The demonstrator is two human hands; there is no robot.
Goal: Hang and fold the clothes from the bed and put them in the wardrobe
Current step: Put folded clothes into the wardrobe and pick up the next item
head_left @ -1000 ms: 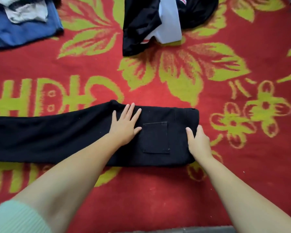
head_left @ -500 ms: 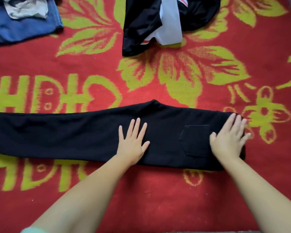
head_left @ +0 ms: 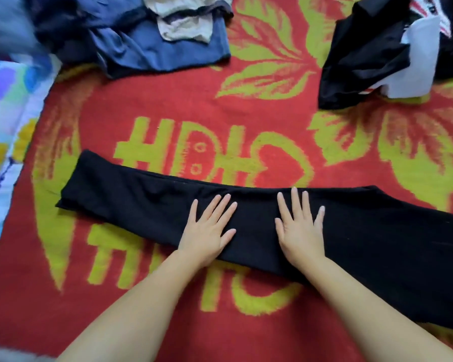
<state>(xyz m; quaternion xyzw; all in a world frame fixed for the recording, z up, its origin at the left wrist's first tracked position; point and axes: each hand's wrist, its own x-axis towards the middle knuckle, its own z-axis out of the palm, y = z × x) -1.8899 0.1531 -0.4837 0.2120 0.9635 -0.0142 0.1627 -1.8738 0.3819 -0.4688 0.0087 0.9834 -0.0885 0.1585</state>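
Observation:
A pair of black trousers (head_left: pixel 141 202) lies flat across the red and yellow bedspread (head_left: pixel 220 126), folded lengthwise, with the leg ends at the left and the wider part running off the right edge. My left hand (head_left: pixel 209 228) presses flat on the leg with fingers straight and spread. My right hand (head_left: pixel 300 226) presses flat on the cloth a little to the right, fingers also straight. Neither hand holds anything.
A heap of blue and beige clothes (head_left: pixel 154 40) lies at the top left. A black and white garment (head_left: pixel 377 53) lies crumpled at the top right. A pale flowered sheet (head_left: pixel 3 121) borders the bedspread on the left.
Both hands slid left along the trousers, away from the pocket end toward the legs. The view turned left, so the leg ends show and the pocket has left the frame.

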